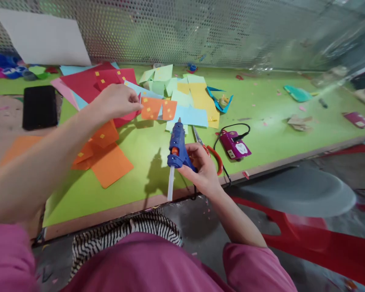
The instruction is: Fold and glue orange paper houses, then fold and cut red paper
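My right hand point(203, 168) grips the handle of a blue hot glue gun point(177, 140), its nozzle pointing away from me. A translucent glue stick point(170, 184) juts out of its back end. On the left, my left hand point(120, 99) is closed in a pinch at the edge of an orange paper piece point(151, 108) dotted with small yellow squares. A second such orange piece point(169, 110) is just to its right, over light blue paper point(190, 116). Scissors with orange handles point(215, 159) lie partly hidden behind my right hand.
Orange sheets point(112, 166), red paper point(82, 83), green paper point(162, 74) and yellow paper point(203, 99) cover the table's left and middle. A purple power socket point(235, 144) with a black cable is at right. A black tablet-like slab point(39, 107) lies left; a grey stool point(304, 190) stands at the front right.
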{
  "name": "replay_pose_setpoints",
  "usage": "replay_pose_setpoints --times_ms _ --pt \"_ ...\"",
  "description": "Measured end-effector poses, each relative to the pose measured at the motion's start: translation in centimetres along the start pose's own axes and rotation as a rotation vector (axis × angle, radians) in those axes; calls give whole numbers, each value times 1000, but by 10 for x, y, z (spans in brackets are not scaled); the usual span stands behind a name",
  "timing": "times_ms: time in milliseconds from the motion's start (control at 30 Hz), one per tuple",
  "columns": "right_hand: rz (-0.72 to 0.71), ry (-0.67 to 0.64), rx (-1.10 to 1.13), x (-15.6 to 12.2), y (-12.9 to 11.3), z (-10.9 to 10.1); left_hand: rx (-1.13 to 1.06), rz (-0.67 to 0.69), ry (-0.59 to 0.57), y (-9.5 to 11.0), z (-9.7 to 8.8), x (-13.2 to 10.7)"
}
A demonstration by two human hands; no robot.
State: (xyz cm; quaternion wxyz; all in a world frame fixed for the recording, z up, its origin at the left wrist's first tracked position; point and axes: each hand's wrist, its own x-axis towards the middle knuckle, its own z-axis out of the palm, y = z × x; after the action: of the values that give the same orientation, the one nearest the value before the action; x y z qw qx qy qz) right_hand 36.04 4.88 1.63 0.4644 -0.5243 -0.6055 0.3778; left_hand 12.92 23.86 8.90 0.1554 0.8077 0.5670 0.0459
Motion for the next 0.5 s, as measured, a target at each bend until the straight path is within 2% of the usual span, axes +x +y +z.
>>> replay_pose_setpoints --times_ms 100,167,333,400,500 --pt "-14 -26 -21 1 -2 4 89 21 53 -7 8 3" --pt "-11 -33 -31 2 -2 6 118 58 51 -5 19 9" --pt "-25 -25 -20 0 1 6 168 202 -69 12 44 14" --pt "-40 -16 -29 -3 4 4 155 200 -47 10 41 9" --pt "-46 -10 -54 -7 5 1 162 149 12 -10 18 -1"
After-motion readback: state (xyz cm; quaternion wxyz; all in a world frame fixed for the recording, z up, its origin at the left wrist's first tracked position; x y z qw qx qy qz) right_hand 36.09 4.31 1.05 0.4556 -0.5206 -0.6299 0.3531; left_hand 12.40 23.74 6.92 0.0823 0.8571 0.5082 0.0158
